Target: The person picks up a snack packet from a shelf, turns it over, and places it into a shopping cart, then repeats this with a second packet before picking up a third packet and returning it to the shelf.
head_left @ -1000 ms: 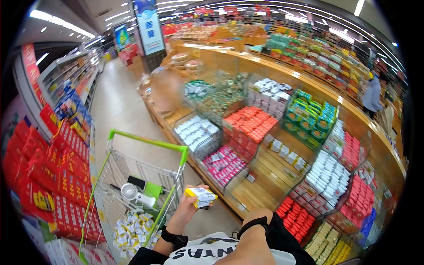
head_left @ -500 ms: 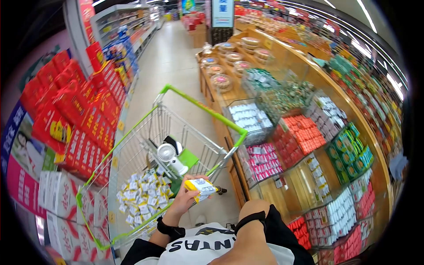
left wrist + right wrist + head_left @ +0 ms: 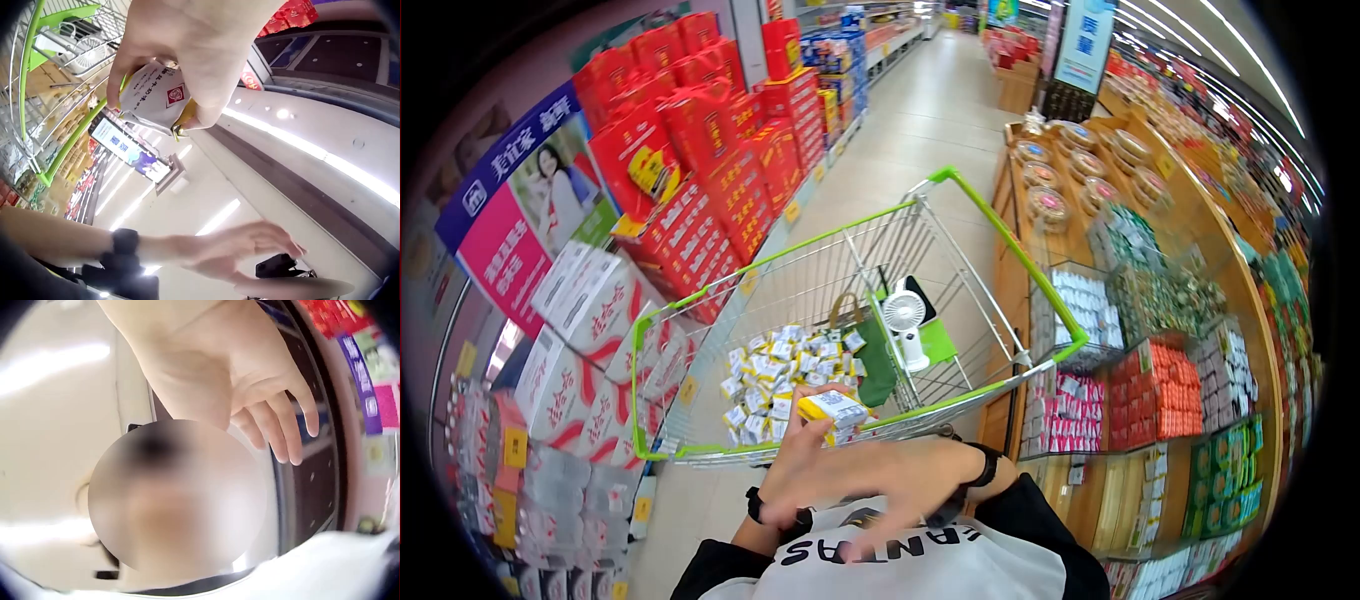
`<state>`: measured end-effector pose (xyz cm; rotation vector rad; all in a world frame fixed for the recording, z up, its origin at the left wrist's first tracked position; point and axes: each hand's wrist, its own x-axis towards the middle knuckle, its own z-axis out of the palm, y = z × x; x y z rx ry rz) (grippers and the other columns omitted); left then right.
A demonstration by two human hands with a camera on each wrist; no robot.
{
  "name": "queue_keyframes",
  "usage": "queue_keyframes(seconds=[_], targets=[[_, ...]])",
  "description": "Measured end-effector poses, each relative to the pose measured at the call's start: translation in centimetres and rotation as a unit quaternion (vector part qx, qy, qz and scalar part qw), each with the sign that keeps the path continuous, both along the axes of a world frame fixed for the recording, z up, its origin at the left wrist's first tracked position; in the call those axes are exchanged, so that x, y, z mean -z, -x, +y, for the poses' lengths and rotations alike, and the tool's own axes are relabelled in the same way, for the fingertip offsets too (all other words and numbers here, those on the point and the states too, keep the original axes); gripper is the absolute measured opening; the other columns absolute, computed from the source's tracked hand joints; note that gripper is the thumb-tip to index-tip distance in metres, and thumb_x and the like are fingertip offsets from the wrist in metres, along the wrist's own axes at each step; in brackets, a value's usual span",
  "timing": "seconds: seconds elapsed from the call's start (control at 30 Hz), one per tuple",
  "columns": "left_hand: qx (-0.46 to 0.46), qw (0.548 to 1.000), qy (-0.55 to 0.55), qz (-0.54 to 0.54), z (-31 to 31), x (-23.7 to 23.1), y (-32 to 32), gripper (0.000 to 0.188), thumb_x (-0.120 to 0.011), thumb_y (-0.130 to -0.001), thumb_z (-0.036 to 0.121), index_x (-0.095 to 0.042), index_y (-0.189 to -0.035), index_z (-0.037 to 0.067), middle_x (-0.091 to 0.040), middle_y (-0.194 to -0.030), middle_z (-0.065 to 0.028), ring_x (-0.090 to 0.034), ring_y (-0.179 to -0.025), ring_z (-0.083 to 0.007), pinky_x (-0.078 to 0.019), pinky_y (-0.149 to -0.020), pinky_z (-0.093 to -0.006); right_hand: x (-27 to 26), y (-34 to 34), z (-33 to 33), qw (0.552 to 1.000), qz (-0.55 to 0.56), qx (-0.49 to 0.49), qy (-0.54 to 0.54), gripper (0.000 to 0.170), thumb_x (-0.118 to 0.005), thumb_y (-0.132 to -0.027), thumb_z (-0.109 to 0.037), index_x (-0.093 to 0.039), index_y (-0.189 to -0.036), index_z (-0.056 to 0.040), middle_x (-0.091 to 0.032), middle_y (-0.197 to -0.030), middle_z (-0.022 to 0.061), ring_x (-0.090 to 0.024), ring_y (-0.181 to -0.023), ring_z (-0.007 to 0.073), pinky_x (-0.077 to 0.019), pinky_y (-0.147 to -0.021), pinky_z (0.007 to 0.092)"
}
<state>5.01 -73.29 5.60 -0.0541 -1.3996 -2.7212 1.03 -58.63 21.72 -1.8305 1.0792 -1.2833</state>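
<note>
My left hand (image 3: 798, 445) grips a small white-and-yellow wrapped snack packet (image 3: 832, 407) above the near rim of a shopping cart (image 3: 1030, 265). In the left wrist view, the thumb and fingers pinch the packet's sides, and its printed white face shows. My right hand (image 3: 900, 480), blurred, crosses in front of my shirt with its fingers extended. Nothing lies in its palm in the right wrist view. Inside the cart is a heap of similar white-and-yellow packets (image 3: 775, 380), beside a green cloth bag (image 3: 878, 365) and a white handheld fan (image 3: 904, 315).
Red gift boxes (image 3: 730, 190) and white cartons (image 3: 590, 300) are stacked on the left. On the right, a wooden display counter (image 3: 1000, 215) carries round tubs (image 3: 1048, 207) and clear bins of coloured packets (image 3: 1155, 395). Between them an aisle (image 3: 930, 110) runs ahead.
The head view has swung left, so the cart now sits more centrally. My right hand has come across my body toward the left one, which still holds the packet.
</note>
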Motion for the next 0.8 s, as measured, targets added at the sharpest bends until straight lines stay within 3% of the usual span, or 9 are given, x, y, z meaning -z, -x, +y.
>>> queue_keyframes(seconds=[0.03,0.1,0.13,0.2,0.23,0.33,0.57,0.63,0.8], targets=[[-0.043,0.999,0.021,-0.014,-0.4,0.0,-0.5,0.033,-0.050,-0.072,0.005,-0.030,-0.097,0.009,-0.042,-0.109,-0.0141,-0.048,-0.098,-0.0243,-0.0435,-0.080,-0.0364,1.7,0.8,-0.6,0.991,0.096,0.089,-0.011,0.055,-0.063,-0.072,-0.020,-0.039,-0.118,-0.0033,-0.042,-0.118,0.0133,-0.043,-0.105,0.0267,-0.0338,-0.088,0.0352],[-0.123,0.989,0.061,-0.045,-1.0,-0.1,-1.5,0.030,-0.046,-0.074,0.002,-0.033,-0.100,0.010,-0.045,-0.104,-0.0089,-0.047,-0.095,-0.0186,-0.0383,-0.084,-0.0318,5.6,1.9,-2.5,0.924,0.226,0.306,0.044,0.050,-0.063,-0.069,-0.015,-0.042,-0.114,-0.0057,-0.044,-0.115,0.0130,-0.044,-0.102,0.0300,-0.0364,-0.085,0.0360],[-0.174,0.982,-0.006,-0.078,-1.0,-0.3,-1.8,0.029,-0.045,-0.075,0.003,-0.036,-0.101,0.011,-0.045,-0.100,-0.0052,-0.045,-0.095,-0.0148,-0.0376,-0.081,-0.0289,6.8,2.0,-3.2,0.927,0.226,0.297,0.043,0.050,-0.063,-0.069,-0.015,-0.042,-0.114,-0.0057,-0.044,-0.115,0.0130,-0.044,-0.102,0.0300,-0.0364,-0.085,0.0360],[-0.187,0.980,-0.009,-0.062,-2.1,1.3,-2.4,0.035,-0.046,-0.076,0.009,-0.035,-0.109,0.010,-0.044,-0.106,-0.0056,-0.044,-0.101,-0.0163,-0.0376,-0.084,-0.0301,8.9,1.8,-4.6,0.862,0.259,0.435,-0.001,0.050,-0.064,-0.067,-0.017,-0.043,-0.111,-0.0048,-0.046,-0.109,0.0137,-0.045,-0.099,0.0310,-0.0372,-0.084,0.0368],[-0.192,0.980,-0.008,-0.044,-2.6,2.0,-2.8,0.042,-0.047,-0.077,0.016,-0.034,-0.117,0.009,-0.043,-0.112,-0.0061,-0.042,-0.107,-0.0178,-0.0375,-0.087,-0.0313,9.9,1.7,-5.3,0.868,0.258,0.425,-0.001,0.050,-0.064,-0.067,-0.017,-0.043,-0.111,-0.0048,-0.046,-0.109,0.0137,-0.045,-0.099,0.0310,-0.0372,-0.084,0.0368],[-0.246,0.964,-0.051,-0.088,-3.4,2.9,-4.0,0.038,-0.044,-0.079,0.018,-0.036,-0.115,0.010,-0.046,-0.109,-0.0055,-0.044,-0.105,-0.0168,-0.0387,-0.086,-0.0327,11.8,0.9,-7.1,0.911,0.189,0.364,-0.050,0.051,-0.065,-0.067,-0.019,-0.043,-0.111,-0.0037,-0.045,-0.107,0.0150,-0.045,-0.099,0.0316,-0.0376,-0.083,0.0366],[-0.299,0.943,-0.065,-0.133,-4.1,4.0,-5.7,0.033,-0.042,-0.081,0.025,-0.040,-0.111,0.012,-0.048,-0.106,-0.0048,-0.048,-0.099,-0.0166,-0.0398,-0.084,-0.0347,12.8,-0.4,-8.4,0.918,0.190,0.346,-0.036,0.058,-0.068,-0.063,-0.018,-0.040,-0.112,-0.0026,-0.045,-0.105,0.0150,-0.045,-0.097,0.0318,-0.0386,-0.081,0.0361],[-0.279,0.937,-0.129,-0.167,-4.1,3.4,-5.8,0.027,-0.044,-0.081,0.019,-0.037,-0.106,0.014,-0.045,-0.105,-0.0044,-0.046,-0.099,-0.0175,-0.0407,-0.082,-0.0386,13.0,-0.6,-8.4,0.920,0.197,0.338,-0.030,0.058,-0.068,-0.062,-0.016,-0.040,-0.111,-0.0024,-0.046,-0.103,0.0147,-0.046,-0.095,0.0318,-0.0390,-0.079,0.0362],[-0.240,0.949,-0.109,-0.173,-4.2,3.3,-6.0,0.029,-0.039,-0.083,0.030,-0.036,-0.108,0.015,-0.046,-0.107,-0.0050,-0.046,-0.101,-0.0183,-0.0412,-0.081,-0.0413,13.6,-1.0,-8.7,0.900,0.235,0.366,-0.027,0.054,-0.068,-0.057,-0.009,-0.043,-0.104,-0.0032,-0.046,-0.096,0.0129,-0.047,-0.088,0.0309,-0.0400,-0.074,0.0364]])
